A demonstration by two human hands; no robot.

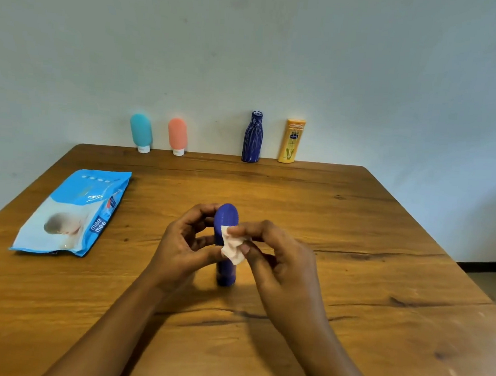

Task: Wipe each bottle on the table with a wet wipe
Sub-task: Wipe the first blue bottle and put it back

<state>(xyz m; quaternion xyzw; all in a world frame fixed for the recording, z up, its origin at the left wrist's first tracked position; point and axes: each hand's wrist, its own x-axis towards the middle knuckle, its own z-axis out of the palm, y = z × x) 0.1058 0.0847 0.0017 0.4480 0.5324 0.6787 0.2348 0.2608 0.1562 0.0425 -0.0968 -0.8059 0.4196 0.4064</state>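
Note:
A purple bottle (pixel 227 217) stands upright in the middle of the wooden table (pixel 354 255). My left hand (pixel 181 246) grips it from the left, fingers curled round its body. My right hand (pixel 277 255) pinches a crumpled white wet wipe (pixel 231 247) against the bottle's right front side. The bottle's middle is hidden by the fingers and the wipe. Along the table's far edge by the wall stand a teal bottle (pixel 140 132), a pink bottle (pixel 177 136), a dark blue bottle (pixel 253 137) and a yellow bottle (pixel 292 141).
A blue and white pack of wet wipes (pixel 75 213) lies flat on the left part of the table. The wall rises right behind the four standing bottles. Floor shows past the table's right edge.

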